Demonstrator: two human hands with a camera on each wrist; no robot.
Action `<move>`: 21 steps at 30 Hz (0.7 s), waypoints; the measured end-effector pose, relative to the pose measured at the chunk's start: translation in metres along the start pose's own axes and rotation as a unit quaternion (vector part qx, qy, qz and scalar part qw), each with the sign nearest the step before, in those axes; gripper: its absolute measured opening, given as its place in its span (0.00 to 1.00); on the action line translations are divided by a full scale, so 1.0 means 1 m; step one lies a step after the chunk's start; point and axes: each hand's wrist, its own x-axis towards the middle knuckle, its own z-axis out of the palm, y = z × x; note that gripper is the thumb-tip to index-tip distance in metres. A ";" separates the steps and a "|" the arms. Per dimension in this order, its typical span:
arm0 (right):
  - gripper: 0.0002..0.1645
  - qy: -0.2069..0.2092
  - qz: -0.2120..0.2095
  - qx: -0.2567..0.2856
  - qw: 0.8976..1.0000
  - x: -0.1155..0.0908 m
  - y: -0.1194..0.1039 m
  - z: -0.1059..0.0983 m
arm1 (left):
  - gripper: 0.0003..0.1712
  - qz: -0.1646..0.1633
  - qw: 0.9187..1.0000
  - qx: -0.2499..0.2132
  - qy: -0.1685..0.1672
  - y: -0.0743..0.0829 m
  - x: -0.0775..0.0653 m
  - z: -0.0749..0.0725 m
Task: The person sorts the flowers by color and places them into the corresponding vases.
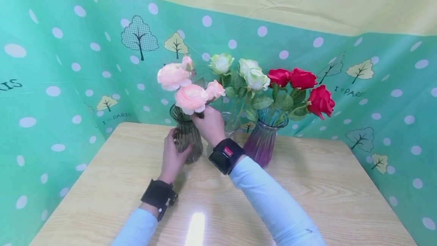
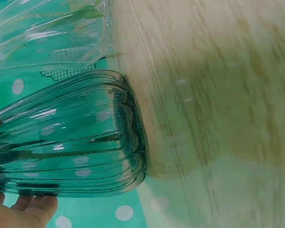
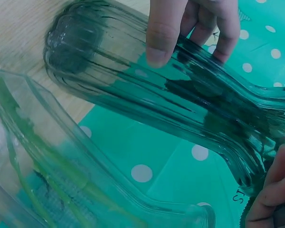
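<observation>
My left hand grips a smoky ribbed glass vase around its body, thumb on the near side. In the right wrist view, the left thumb lies along the glass with the other fingers behind. Pink flowers lean out of the vase's mouth. At that mouth, just under the blooms, my right hand pinches the stems of the pink flowers; its fingers look curled beside the rim. The exact grip is partly hidden by blooms. The vase base meets the table.
Right beside the smoky vase stands a clear vase with white-green roses. A purple glass vase with red roses stands farther right. All are on a wooden table before a green dotted curtain.
</observation>
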 end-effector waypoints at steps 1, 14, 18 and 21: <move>0.14 -0.004 0.003 -0.007 1.000 0.000 0.000 0.000 | 0.47 0.001 1.000 0.000 -0.001 0.000 0.000 0.000; 0.21 -0.010 -0.024 0.032 0.999 -0.007 0.007 0.000 | 0.47 0.001 1.000 -0.006 -0.008 -0.002 0.001 0.001; 0.29 0.002 -0.013 0.064 0.998 -0.020 0.017 -0.012 | 0.48 -0.018 1.000 -0.009 -0.019 -0.001 0.001 0.001; 0.29 0.014 -0.004 0.081 0.997 -0.033 0.028 -0.027 | 0.49 -0.034 0.999 -0.011 -0.031 0.000 0.002 0.000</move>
